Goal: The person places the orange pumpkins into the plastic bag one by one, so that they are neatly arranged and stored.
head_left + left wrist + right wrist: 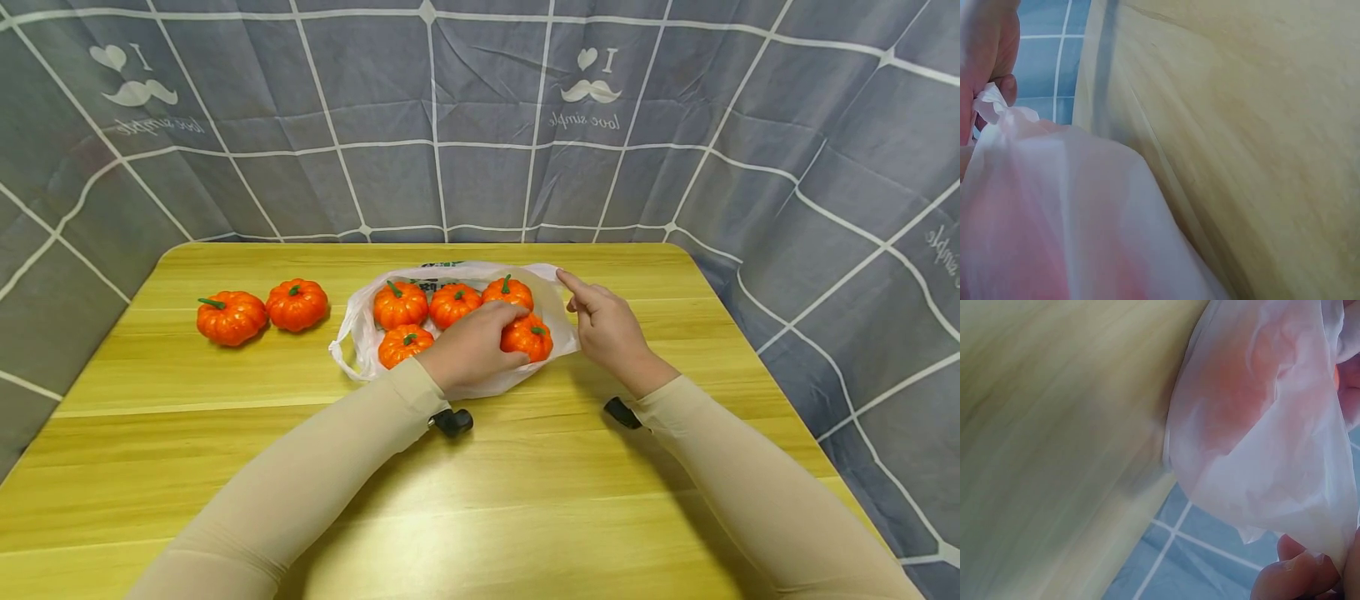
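White plastic bag (360, 323) lay on the table (570, 500), five orange pumpkins (401, 306) inside, right hand (609, 330) pinching its right edge, seemingly to hold the mouth open, while left hand (477, 346) curled its fingers around the near-right pumpkin (534, 340), two loose pumpkins (232, 320) sitting left.

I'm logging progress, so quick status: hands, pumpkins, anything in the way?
Left hand gripping a pumpkin in the white bag; right hand pinching the bag's edge. Five visible inside, two other pumpkins on table. Left hand partly covers the bag's opening.
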Action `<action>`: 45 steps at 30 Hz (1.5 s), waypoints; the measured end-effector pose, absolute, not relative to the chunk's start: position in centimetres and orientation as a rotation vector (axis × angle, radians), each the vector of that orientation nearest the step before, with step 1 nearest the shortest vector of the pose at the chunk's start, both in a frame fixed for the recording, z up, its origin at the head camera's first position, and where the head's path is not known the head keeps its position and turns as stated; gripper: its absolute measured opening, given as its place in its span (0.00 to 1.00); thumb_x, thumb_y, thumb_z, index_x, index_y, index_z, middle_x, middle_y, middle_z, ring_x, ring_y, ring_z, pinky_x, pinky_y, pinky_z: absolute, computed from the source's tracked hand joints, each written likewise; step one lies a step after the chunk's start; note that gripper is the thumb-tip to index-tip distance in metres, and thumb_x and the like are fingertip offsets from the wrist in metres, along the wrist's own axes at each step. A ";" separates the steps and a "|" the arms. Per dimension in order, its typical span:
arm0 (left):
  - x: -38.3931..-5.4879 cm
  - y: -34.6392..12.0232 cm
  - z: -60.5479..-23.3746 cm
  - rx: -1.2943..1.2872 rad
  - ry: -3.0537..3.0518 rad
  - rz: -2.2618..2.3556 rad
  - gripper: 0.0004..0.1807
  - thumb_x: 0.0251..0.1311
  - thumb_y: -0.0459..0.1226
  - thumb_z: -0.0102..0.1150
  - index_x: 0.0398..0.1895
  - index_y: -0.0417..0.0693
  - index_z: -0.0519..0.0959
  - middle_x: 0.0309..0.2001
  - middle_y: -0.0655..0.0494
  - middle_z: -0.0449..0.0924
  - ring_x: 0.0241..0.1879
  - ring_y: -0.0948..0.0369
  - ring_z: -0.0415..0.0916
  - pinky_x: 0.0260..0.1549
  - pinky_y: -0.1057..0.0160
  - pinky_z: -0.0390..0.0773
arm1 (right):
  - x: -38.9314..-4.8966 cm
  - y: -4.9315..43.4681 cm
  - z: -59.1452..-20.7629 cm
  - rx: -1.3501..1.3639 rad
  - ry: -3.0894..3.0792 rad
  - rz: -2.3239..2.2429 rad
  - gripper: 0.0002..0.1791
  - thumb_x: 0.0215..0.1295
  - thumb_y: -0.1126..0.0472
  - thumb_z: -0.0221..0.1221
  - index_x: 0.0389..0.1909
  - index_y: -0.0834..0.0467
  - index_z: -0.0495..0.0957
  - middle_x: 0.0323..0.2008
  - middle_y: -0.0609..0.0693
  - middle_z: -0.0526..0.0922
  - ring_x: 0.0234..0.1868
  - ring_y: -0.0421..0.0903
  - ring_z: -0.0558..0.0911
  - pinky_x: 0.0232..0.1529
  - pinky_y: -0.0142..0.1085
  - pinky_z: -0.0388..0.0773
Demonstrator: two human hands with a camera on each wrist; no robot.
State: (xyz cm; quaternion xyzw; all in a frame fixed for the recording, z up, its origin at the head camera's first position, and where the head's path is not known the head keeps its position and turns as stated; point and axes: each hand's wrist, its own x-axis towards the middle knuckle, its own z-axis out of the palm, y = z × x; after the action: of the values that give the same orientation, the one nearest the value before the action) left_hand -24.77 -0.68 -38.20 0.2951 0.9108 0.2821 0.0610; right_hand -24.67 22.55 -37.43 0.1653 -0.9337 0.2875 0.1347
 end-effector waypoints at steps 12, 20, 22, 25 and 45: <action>-24.9 -0.8 -38.3 0.902 2.765 0.829 0.36 0.66 0.48 0.72 0.75 0.49 0.73 0.74 0.48 0.72 0.73 0.52 0.70 0.75 0.53 0.68 | -24.6 22.5 -37.4 0.467 -2.714 0.843 0.29 0.77 0.72 0.43 0.74 0.56 0.74 0.39 0.62 0.85 0.42 0.58 0.83 0.46 0.51 0.80; -24.9 -0.8 -38.4 0.913 2.776 0.778 0.35 0.71 0.51 0.63 0.77 0.50 0.71 0.75 0.46 0.70 0.73 0.51 0.71 0.74 0.52 0.69 | -24.5 22.4 -37.5 0.459 -2.728 0.834 0.30 0.76 0.72 0.42 0.74 0.56 0.73 0.39 0.62 0.85 0.42 0.58 0.83 0.47 0.51 0.80; -24.9 -0.9 -38.4 0.916 2.772 0.768 0.35 0.71 0.50 0.62 0.78 0.49 0.70 0.75 0.46 0.69 0.73 0.51 0.71 0.74 0.52 0.69 | -24.5 22.4 -37.5 0.463 -2.726 0.836 0.30 0.75 0.73 0.42 0.74 0.56 0.74 0.39 0.62 0.84 0.42 0.58 0.83 0.46 0.51 0.80; -25.0 -0.9 -38.4 0.912 2.768 0.768 0.35 0.70 0.48 0.62 0.78 0.49 0.70 0.75 0.46 0.69 0.73 0.51 0.71 0.74 0.52 0.69 | -24.6 22.4 -37.5 0.465 -2.725 0.839 0.30 0.75 0.73 0.42 0.74 0.56 0.74 0.38 0.62 0.84 0.43 0.58 0.83 0.47 0.51 0.80; -24.8 -0.7 -38.6 0.887 2.781 0.851 0.26 0.68 0.47 0.69 0.68 0.52 0.80 0.66 0.50 0.77 0.64 0.53 0.77 0.69 0.55 0.74 | -24.6 22.4 -37.6 0.457 -2.729 0.843 0.30 0.75 0.73 0.43 0.74 0.55 0.74 0.38 0.61 0.84 0.43 0.58 0.83 0.46 0.50 0.80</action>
State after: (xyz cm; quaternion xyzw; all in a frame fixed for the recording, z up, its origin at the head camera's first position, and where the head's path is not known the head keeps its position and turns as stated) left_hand -24.81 -0.73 -38.55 0.2914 0.9134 0.2797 0.0506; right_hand -24.63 22.38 -37.64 0.1569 -0.9362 0.2890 0.1243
